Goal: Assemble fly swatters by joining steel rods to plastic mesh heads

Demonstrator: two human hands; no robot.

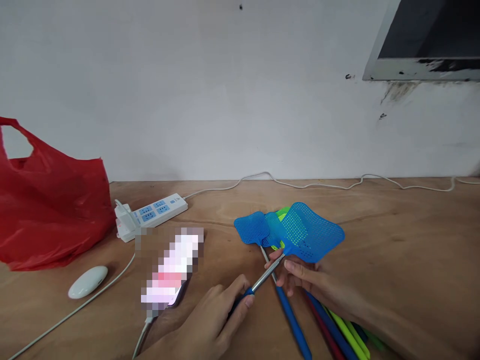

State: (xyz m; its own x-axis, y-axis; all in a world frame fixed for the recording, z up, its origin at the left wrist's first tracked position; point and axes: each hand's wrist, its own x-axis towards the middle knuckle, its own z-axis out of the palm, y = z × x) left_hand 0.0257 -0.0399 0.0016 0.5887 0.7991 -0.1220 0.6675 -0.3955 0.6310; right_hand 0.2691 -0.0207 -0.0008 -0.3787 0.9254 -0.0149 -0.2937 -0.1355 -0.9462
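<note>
My left hand (pixel 217 310) is closed round the dark blue grip of a blue fly swatter (pixel 318 232) with a silver metal shaft. The swatter points up and to the right, its mesh head raised over other swatters. At the neck, below the head, my right hand (pixel 303 277) has its fingers behind the shaft and its thumb in front. Beneath lies a second blue fly swatter (pixel 253 227), its shaft crossing under the held one. A green fly swatter head (pixel 282 214) shows partly behind the held head. My right forearm covers part of several coloured handles (pixel 343 332).
On the left of the wooden table (pixel 221 205) stands a red plastic bag (pixel 56 205). Near it are a white power strip (pixel 161 212), a white oval object (pixel 88 282) and a pixelated phone (pixel 174 270) on a cable. A white cord (pixel 311 185) runs along the wall.
</note>
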